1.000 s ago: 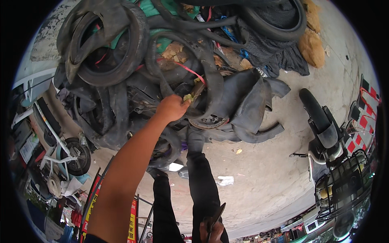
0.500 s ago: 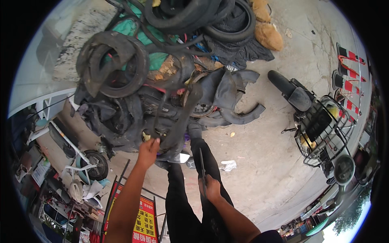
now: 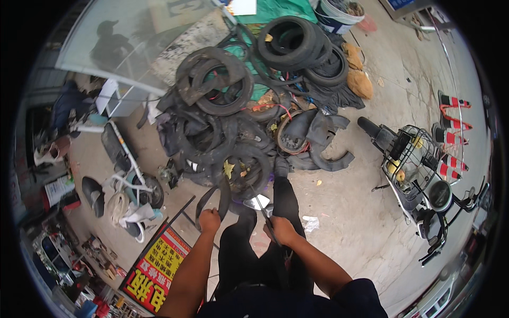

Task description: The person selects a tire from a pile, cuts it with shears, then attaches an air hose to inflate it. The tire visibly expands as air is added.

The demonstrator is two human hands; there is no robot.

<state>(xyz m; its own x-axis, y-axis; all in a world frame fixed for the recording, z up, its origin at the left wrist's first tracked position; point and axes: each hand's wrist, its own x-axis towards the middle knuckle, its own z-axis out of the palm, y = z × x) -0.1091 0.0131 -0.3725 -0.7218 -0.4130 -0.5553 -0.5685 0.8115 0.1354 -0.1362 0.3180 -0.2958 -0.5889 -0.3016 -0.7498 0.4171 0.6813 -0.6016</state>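
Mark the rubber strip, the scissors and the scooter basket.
rubber strip (image 3: 220, 195), head view, bend above the left hand
scissors (image 3: 262, 208), head view, blades
scooter basket (image 3: 411, 151), head view, wire side

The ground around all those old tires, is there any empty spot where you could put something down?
Yes. Bare concrete lies between the tire pile and the parked scooter, with only a scrap of litter on it. Another open strip runs past the sacks, top right. It is crowded at the left hand, between the bike and the signboard.
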